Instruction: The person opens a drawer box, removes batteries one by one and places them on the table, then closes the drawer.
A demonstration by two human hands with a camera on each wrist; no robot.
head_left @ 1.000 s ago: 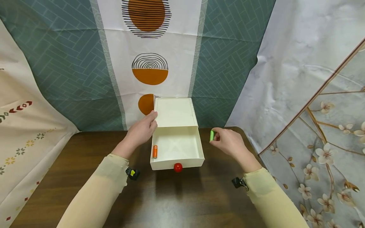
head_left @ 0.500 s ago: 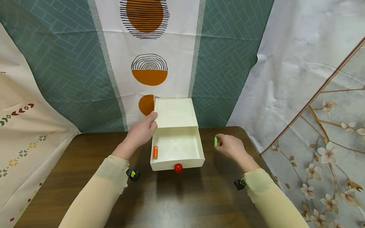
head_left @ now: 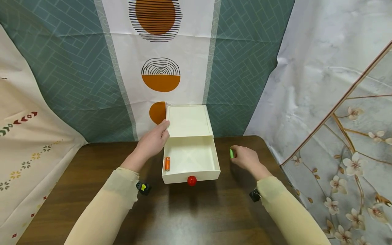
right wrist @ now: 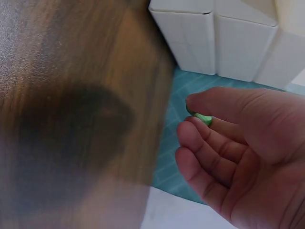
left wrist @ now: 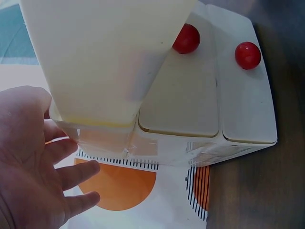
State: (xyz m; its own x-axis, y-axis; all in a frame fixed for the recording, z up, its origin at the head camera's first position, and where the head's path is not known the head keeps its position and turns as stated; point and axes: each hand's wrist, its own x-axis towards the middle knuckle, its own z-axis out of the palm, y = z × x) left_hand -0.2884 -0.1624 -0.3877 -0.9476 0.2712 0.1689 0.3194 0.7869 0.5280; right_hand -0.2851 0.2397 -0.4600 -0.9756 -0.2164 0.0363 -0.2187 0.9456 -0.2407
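Note:
A white cabinet (head_left: 190, 119) of stacked drawers stands at the table's back, its top drawer (head_left: 191, 176) pulled out. Inside that drawer, along its left wall, lies an orange battery (head_left: 167, 164). My left hand (head_left: 152, 140) rests against the cabinet's upper left side; in the left wrist view the fingers (left wrist: 76, 174) are spread and fairly straight. To the right of the drawer, above the table, my right hand (head_left: 246, 157) pinches a small green battery (head_left: 231, 153) between thumb and fingertips. Only part of the green battery (right wrist: 204, 118) shows in the right wrist view.
A red knob (head_left: 192, 180) sticks out from the open drawer's front. Two lower drawers with red knobs (left wrist: 248, 55) are closed. The dark wooden table (head_left: 190, 221) ends at a patterned cloth backdrop (head_left: 242, 85), and a floral cloth (head_left: 352, 163) hangs at the right.
My right hand has moved slightly right, away from the drawer, still pinching the green battery. My left hand stays against the cabinet, and the orange battery has not moved.

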